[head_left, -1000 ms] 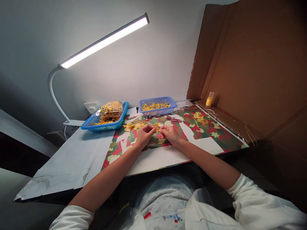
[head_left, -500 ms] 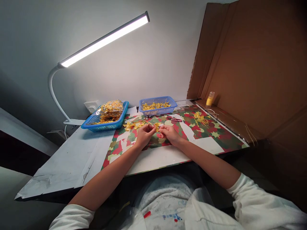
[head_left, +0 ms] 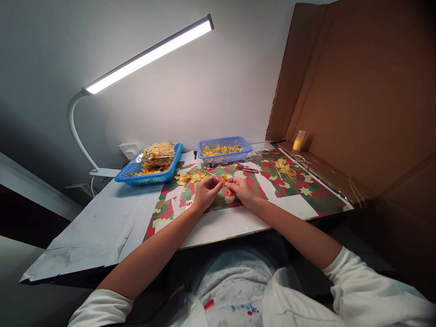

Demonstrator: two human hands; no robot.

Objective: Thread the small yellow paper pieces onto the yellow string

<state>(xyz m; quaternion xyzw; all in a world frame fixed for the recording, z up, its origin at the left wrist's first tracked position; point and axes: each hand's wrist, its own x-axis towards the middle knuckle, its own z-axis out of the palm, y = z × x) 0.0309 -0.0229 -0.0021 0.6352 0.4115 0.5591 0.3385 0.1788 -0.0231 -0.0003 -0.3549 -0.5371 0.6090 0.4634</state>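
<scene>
My left hand (head_left: 207,192) and my right hand (head_left: 241,190) meet over the middle of the patterned mat. Both are closed in a pinch on a small yellow ribbon piece (head_left: 224,178), which shows between the fingertips. Its exact kind is too small to make out, and my fingers hide part of it. Just left of my left hand lie several yellow ribbon pieces with thin stems (head_left: 189,177). Behind my hands, a pink-handled tool (head_left: 248,170) rests on the mat.
A blue basket (head_left: 126,180) with yellow pieces and a plastic bag stands at the left, under a lit lamp (head_left: 150,55). A second blue basket (head_left: 225,159) is at the back. Yellow threads (head_left: 285,170) lie right. A small bottle (head_left: 298,141) stands by the cardboard wall (head_left: 361,91).
My fingertips have shifted very slightly around the yellow piece, both hands staying pinched together. The baskets and the other things lie as before.
</scene>
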